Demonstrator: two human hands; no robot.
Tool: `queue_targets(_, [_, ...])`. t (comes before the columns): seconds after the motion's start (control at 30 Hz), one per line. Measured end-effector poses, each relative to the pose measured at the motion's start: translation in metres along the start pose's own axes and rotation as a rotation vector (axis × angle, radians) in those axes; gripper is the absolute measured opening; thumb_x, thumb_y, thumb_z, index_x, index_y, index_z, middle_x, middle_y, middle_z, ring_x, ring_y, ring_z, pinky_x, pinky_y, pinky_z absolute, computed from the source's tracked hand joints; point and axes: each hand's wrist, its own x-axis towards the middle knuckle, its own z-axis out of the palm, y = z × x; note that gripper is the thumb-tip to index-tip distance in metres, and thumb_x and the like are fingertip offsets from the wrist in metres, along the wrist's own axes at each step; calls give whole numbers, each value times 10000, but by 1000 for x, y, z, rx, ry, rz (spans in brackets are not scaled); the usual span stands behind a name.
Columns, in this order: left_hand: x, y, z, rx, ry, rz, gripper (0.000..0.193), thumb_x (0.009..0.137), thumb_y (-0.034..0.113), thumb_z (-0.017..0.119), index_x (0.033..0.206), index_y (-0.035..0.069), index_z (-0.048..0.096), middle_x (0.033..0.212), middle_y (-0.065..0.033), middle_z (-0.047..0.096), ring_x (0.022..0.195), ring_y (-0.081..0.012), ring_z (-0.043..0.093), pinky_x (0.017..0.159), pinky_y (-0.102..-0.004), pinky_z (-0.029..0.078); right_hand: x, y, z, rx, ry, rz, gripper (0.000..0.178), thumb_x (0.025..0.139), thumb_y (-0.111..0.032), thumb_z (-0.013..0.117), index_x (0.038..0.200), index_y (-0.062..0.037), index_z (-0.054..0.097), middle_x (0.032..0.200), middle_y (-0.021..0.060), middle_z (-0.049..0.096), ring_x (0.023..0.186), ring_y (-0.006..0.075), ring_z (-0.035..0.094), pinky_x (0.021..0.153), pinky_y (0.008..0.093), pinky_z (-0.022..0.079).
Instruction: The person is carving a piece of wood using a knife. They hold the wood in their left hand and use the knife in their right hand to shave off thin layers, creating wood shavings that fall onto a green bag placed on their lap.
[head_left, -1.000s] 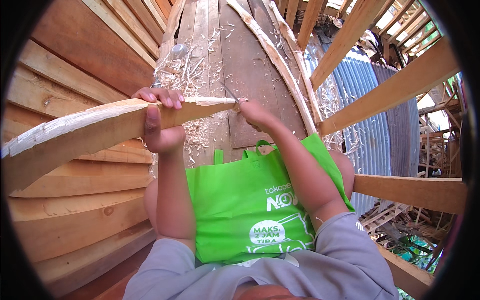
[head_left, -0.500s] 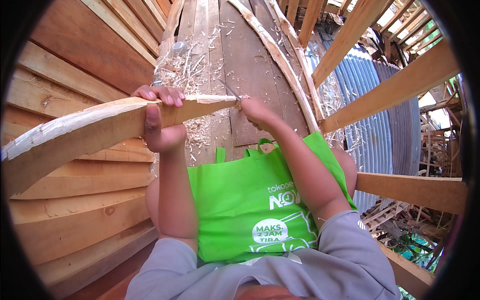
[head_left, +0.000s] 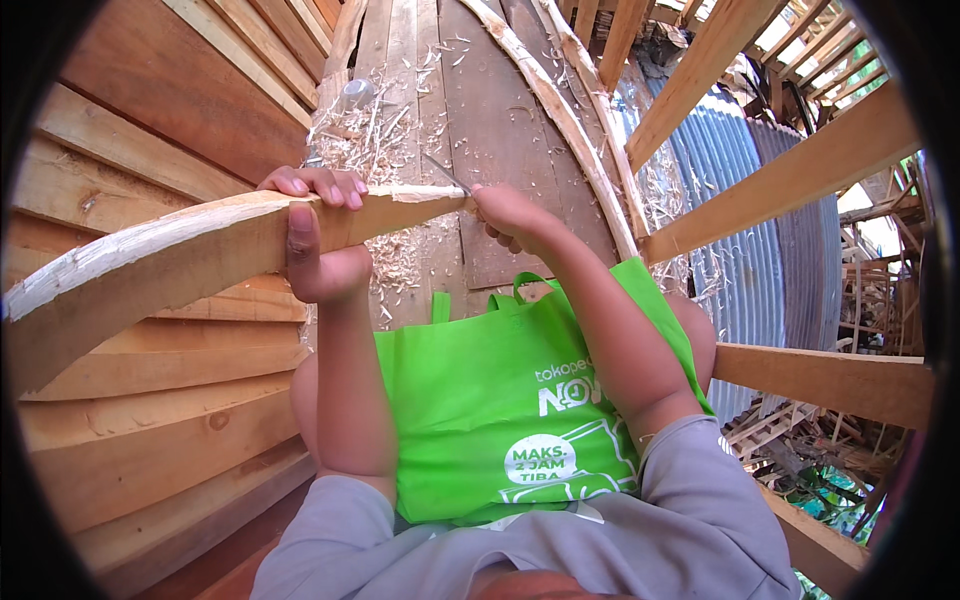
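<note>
A long curved piece of wood (head_left: 170, 250) runs from the left rim to a tapered, pale-cut tip in the middle. My left hand (head_left: 325, 225) grips it partway along, fingers over the top and thumb on the near side. At the tip, my right hand (head_left: 510, 215) is closed round the handle of a knife (head_left: 445, 175). The handle is hidden in the fist; the thin blade points up and left, lying against the tip. A green cloth bag (head_left: 500, 400) covers my lap below both forearms.
Wood shavings (head_left: 385, 140) litter the plank floor (head_left: 490, 130), with a small clear cup (head_left: 358, 95) among them. Two peeled poles (head_left: 570, 125) lie farther right. A board wall (head_left: 160, 440) stands at left; wooden rails (head_left: 780, 190) and corrugated metal sheets (head_left: 740, 240) are on the right.
My right hand and the knife have shifted slightly left and up along the tip. The left hand and the wood have barely moved.
</note>
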Motion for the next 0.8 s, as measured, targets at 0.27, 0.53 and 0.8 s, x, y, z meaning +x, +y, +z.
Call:
queue_targets(0.27, [0,0,-4,-13,11,16,240,895,278,580,1011,111,454,821,-63,508,773,-183,492,791,-371,401,-13,-3,18,385,-196,-10,415,1010,-429,285,691,-168,329,550,-74,230,428,49,135,375,253,106])
queue_targets(0.53, [0,0,-2,9,3,9,233,890,282,573,992,110,452,815,-60,502,765,-186,490,785,-368,402,-5,3,-3,722,-658,71,422,1010,-441,278,687,-174,323,531,-93,210,419,31,127,359,227,81])
queue_targets(0.8, [-1,1,-1,29,8,2,237,885,288,585,988,117,455,819,-60,502,770,-182,484,788,-370,400,-18,-3,17,117,2,-113,450,1009,-463,322,691,-145,341,557,-45,274,436,74,186,391,288,144])
